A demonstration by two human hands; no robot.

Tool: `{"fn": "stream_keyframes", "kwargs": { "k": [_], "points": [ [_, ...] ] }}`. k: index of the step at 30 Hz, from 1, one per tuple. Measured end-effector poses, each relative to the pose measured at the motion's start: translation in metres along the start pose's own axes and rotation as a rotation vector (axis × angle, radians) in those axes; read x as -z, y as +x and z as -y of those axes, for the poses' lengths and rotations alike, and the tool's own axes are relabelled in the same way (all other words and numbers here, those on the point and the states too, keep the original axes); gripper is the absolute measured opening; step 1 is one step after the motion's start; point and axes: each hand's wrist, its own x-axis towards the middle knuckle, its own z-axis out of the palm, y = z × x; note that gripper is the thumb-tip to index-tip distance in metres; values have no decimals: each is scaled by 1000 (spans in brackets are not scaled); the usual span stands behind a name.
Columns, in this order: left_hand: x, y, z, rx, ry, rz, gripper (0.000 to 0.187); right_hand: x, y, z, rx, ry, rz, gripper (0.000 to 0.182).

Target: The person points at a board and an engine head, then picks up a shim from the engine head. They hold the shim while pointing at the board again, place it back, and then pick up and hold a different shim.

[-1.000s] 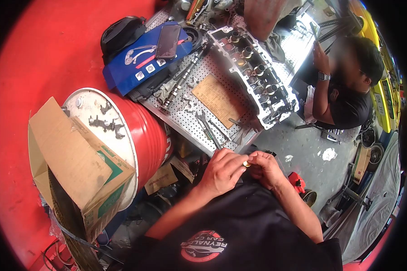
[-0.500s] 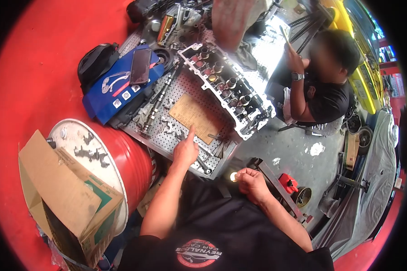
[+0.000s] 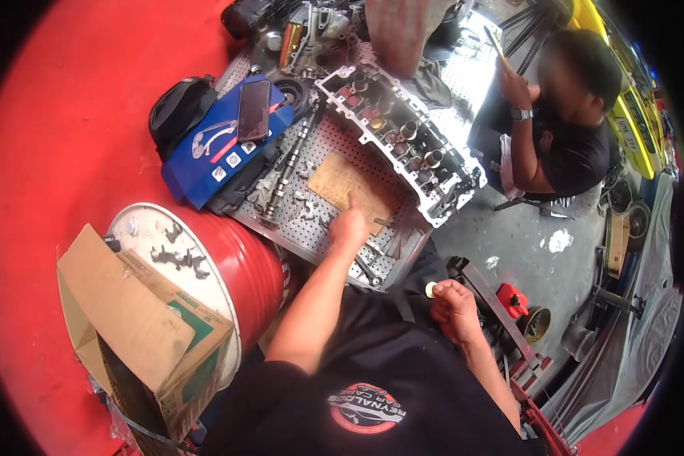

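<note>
My left hand [image 3: 348, 222] reaches over a perforated metal tray [image 3: 333, 137], its index finger stretched out onto a brown cardboard sheet [image 3: 331, 173]. Handwriting-like marks on the sheet are too faint to read. Close to my body, my right hand [image 3: 456, 310] pinches a small round gold-coloured disc [image 3: 431, 289]. A cylinder head [image 3: 378, 144] lies at a slant across the tray beyond the sheet. To the left of the sheet are a camshaft [image 3: 287, 176] and small metal rocker-like parts [image 3: 304, 204]. A long metal tool [image 3: 369, 273] rests by the tray's near edge.
A red drum [image 3: 243, 254] at left bears metal parts and an open cardboard box [image 3: 125, 304]. A blue box [image 3: 194, 171] with a phone [image 3: 254, 111] on it lies beside the tray. Another person [image 3: 577, 152] sits at right, holding up a flat device.
The whole view has shifted, so the scene sits further right. My left finger has moved further onto the cardboard sheet. My right hand still holds the disc.
</note>
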Motion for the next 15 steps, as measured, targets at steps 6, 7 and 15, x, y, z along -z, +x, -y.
{"fn": "stream_keyframes", "kwargs": {
  "k": [6, 7, 15],
  "points": [
    [-21, 0, 58, 202, 51, 71, 75, -6, 19, 12, -113, -94, 93, 10],
    [-21, -1, 61, 207, 55, 79, 75, -6, 21, 12, -126, -108, 108, 11],
    [-9, 14, 57, 212, 98, 110, 73, 1, 25, 18, -130, -94, 108, 12]
  ]
}}
